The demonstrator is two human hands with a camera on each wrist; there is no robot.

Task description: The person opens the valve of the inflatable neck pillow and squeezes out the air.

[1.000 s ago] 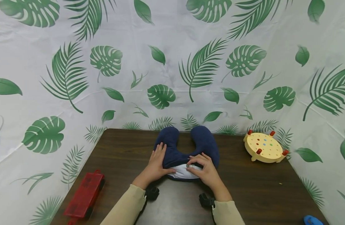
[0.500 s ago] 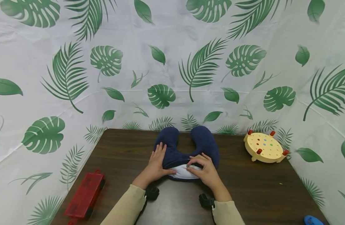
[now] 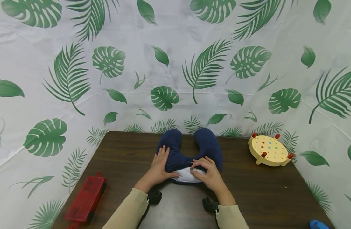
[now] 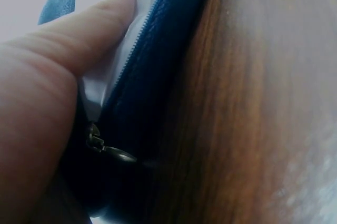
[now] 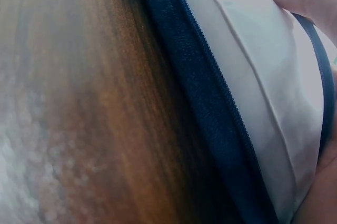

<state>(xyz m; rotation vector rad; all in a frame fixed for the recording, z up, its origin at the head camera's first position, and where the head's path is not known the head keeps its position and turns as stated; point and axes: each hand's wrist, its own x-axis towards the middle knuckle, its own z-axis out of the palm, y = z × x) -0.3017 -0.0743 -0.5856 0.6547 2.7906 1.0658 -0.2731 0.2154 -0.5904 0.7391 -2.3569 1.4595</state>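
A navy U-shaped neck pillow [image 3: 207, 147] lies on the table with its curve toward me. Its zipper [image 5: 210, 58] gapes along the near edge, showing the white inner [image 3: 182, 175]. My left hand [image 3: 159, 167] rests on the pillow's left side, fingers straight, thumb lying on the white inner. Below that thumb, the metal zipper pull [image 4: 118, 153] hangs at one end of the opening. My right hand [image 3: 211, 173] pinches at the opening with thumb and bent forefinger. A tiny dark spot shows between those tips, too small to identify.
A red toy wagon-like piece [image 3: 86, 198] lies at the table's left. A round yellow pegged toy [image 3: 268, 151] with red legs stands at the back right. Part of a blue object [image 3: 318, 224] shows at the front right corner. A leaf-printed curtain [image 3: 175, 63] hangs behind the table.
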